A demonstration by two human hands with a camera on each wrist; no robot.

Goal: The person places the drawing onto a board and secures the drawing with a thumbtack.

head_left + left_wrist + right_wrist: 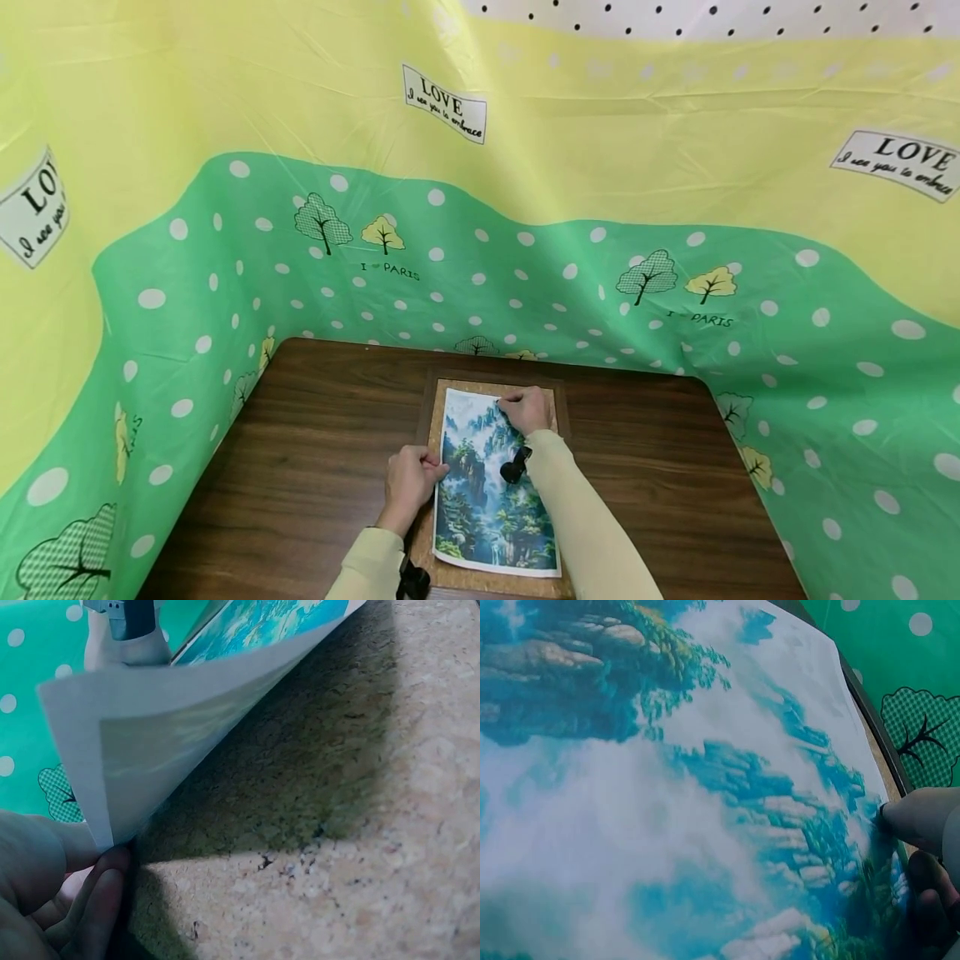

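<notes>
At lower centre of the head view, a glossy paper print of blue-green mountains and waterfalls lay on a framed brown cork board on the dark wooden bench. The left hand pinched and lifted its left edge; the right hand pinched its upper part.

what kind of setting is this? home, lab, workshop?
Probably a staged tabletop recording booth, not a lived-in room: a printed plastic sheet screens three sides of a wooden table holding only a cork board and landscape print.
</notes>
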